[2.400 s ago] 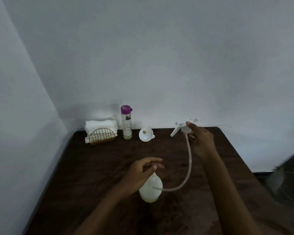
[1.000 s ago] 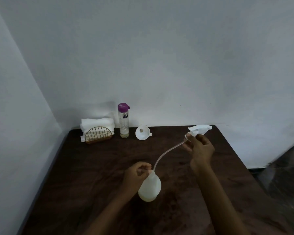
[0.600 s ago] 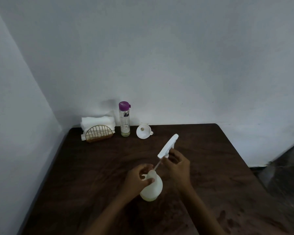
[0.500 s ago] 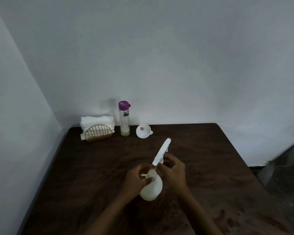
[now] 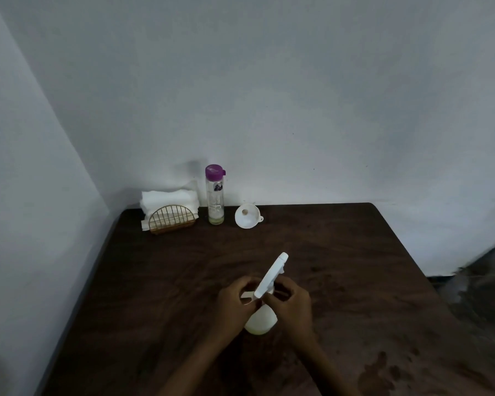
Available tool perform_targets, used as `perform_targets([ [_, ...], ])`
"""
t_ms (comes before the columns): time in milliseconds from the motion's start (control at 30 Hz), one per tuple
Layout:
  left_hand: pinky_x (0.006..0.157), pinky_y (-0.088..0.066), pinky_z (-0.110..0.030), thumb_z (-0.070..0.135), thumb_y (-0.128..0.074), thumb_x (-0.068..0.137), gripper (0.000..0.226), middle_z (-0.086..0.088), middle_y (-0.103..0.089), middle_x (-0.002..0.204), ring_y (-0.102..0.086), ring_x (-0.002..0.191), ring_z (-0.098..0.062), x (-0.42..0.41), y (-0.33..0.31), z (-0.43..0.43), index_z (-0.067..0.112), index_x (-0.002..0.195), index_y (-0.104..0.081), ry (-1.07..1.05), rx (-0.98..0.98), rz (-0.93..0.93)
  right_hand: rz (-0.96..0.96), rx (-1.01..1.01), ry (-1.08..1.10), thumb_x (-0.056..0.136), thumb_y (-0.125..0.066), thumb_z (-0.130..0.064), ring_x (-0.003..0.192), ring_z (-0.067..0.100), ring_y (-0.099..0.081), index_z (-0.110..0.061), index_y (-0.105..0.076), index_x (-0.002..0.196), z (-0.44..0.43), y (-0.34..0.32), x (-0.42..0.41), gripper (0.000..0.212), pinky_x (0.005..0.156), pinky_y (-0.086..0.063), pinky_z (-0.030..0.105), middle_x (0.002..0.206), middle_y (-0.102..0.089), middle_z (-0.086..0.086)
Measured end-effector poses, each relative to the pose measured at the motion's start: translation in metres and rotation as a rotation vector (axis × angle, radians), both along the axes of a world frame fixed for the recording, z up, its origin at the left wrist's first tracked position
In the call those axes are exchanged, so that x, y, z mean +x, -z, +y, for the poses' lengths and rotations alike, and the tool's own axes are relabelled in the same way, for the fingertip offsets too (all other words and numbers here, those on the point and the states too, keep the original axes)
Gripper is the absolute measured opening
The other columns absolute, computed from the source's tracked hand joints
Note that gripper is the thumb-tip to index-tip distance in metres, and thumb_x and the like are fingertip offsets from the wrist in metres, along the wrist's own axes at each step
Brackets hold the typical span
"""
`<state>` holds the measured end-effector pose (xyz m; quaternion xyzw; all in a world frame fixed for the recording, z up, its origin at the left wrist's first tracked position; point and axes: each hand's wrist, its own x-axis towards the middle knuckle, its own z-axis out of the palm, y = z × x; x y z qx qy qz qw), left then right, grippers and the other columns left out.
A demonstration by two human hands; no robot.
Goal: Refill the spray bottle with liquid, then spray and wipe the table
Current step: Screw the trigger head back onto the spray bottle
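On the dark brown wooden desk [image 5: 355, 281], near the middle of its front edge, the round white plastic spray bottle [image 5: 261, 321] stands upright between both hands. The left hand [image 5: 232, 304] curls round its neck. The right hand [image 5: 293, 305] grips the collar of the white trigger spray head [image 5: 272, 274], whose long axis slants up toward the desk's far right corner.

No legible text anywhere

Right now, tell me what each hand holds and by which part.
The left hand grips the spray bottle near its neck; the right hand grips the spray head at its base.
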<state>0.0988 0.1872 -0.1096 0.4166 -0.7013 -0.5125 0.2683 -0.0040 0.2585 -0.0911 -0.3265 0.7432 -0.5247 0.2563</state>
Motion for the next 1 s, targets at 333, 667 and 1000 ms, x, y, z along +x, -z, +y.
perform_targets([
  [333, 0.076, -0.054, -0.024, 0.018, -0.072, 0.076, 0.032, 0.006, -0.069, 0.099, -0.065, 0.092, -0.008, 0.004, 0.014, -0.001, 0.02, 0.107, -0.064, 0.004, -0.043, -0.071, 0.103, 0.002, 0.02, 0.069, -0.074, -0.006, 0.074, 0.006, -0.066, -0.019, -0.066, 0.076, -0.002, 0.011, 0.006, 0.016, 0.069, -0.053, 0.022, 0.072, -0.069, -0.007],
  [667, 0.071, -0.055, -0.029, 0.046, -0.068, 0.076, 0.027, 0.014, -0.07, 0.089, -0.065, 0.083, 0.0, 0.006, 0.017, -0.001, 0.033, 0.1, -0.063, 0.009, -0.066, -0.088, 0.088, -0.05, 0.063, 0.072, -0.074, -0.009, 0.079, 0.004, -0.063, -0.023, -0.064, 0.081, -0.001, 0.021, 0.012, 0.019, 0.069, -0.049, 0.019, 0.079, -0.069, -0.008],
  [1000, 0.072, -0.052, -0.021, 0.037, -0.073, 0.074, 0.02, 0.021, -0.066, 0.083, -0.064, 0.084, 0.001, 0.009, 0.013, -0.001, 0.038, 0.091, -0.063, 0.02, -0.09, -0.053, -0.08, -0.082, -0.154, 0.084, -0.064, -0.009, 0.089, 0.005, -0.062, -0.015, -0.065, 0.087, 0.008, 0.015, 0.004, 0.008, 0.073, -0.047, 0.013, 0.093, -0.067, -0.001],
])
